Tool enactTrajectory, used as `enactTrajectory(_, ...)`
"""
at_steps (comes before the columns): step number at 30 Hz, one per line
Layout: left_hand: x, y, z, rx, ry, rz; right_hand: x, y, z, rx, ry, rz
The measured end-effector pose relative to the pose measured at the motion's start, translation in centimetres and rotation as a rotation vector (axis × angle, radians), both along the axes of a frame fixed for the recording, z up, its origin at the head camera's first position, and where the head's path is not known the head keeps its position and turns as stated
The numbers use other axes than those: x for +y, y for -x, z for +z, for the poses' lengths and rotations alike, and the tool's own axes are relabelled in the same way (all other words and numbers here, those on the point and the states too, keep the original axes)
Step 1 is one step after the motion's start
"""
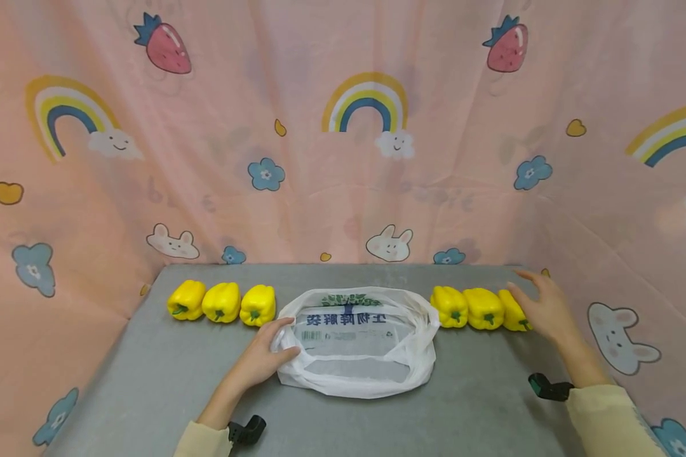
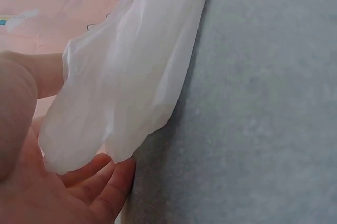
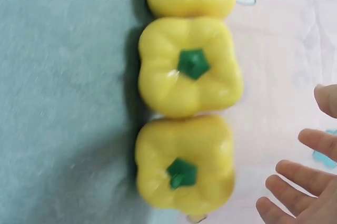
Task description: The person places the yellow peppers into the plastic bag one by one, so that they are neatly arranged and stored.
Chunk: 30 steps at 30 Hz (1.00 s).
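Note:
A white plastic bag [image 1: 359, 384], printed with a green tree and dark lettering, lies with its mouth spread wide at the table's middle. At its left rim is my left hand [image 1: 265, 349], thumb and fingers apart with the plastic [image 2: 121, 77] between them. My right hand [image 1: 549, 311], fingers spread and holding nothing, hovers beside the outermost yellow bell pepper [image 1: 511, 311] of the right row, partly covering it in the head view. Two more bell peppers, a middle one [image 1: 484, 309] and an inner one [image 1: 450, 306], continue that row to the bag.
Left of the bag, three yellow bell peppers stand in a row: an outer one [image 1: 186, 299], a middle one [image 1: 221, 303] and an inner one [image 1: 258, 305]. The grey tabletop [image 1: 343, 425] ends at a pink patterned curtain [image 1: 331, 209] behind and at both sides.

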<state>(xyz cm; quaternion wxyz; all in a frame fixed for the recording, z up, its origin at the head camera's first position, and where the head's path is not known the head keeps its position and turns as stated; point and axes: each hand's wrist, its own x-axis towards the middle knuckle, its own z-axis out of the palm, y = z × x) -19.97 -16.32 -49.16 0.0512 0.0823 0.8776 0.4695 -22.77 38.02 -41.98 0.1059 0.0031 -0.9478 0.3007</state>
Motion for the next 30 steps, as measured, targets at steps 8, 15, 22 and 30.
enactTrajectory(8, 0.0, 0.0, 0.0, 0.003, 0.002, 0.013, 2.3, 0.3, -1.5, -0.088, -0.009, -0.020)
enactTrajectory(15, 0.0, 0.0, -0.1, -0.003, 0.009, 0.019, 3.2, 0.2, -2.8, -0.177, 0.021, 0.032)
enactTrajectory(22, 0.0, 0.0, -0.2, -0.001, 0.013, 0.021, 3.3, -0.1, -3.7, -0.233, 0.100, 0.025)
enactTrajectory(30, 0.0, 0.1, -0.1, 0.020, 0.015, 0.016, 3.5, -0.1, -4.2, -0.194, 0.153, -0.008)
